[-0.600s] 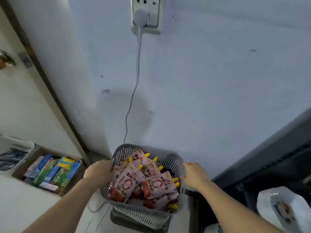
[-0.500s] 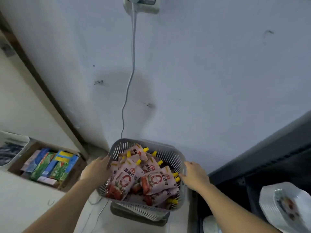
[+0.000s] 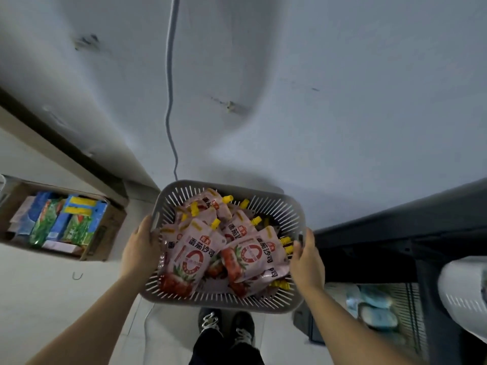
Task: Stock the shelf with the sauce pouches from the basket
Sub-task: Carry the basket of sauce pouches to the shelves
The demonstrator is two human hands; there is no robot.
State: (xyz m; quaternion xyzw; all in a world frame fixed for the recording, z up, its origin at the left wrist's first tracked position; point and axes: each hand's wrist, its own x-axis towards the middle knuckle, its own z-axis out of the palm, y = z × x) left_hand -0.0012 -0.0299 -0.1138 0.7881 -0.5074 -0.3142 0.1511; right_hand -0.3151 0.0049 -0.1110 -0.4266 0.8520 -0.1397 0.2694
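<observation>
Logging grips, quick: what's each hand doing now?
Left hand: holds the grey slotted plastic basket by its left side.
Right hand: holds the basket's right side.

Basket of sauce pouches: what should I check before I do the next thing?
1. The left hand grips the basket on its left side: ok.
2. The right hand grips its right side: ok.
3. The sauce pouches all lie inside the basket: ok.
4. Room on the dark shelf to the right: cannot tell, too dim.
5. A hand free to pick up a pouch: not ok, both hold the basket.
</observation>
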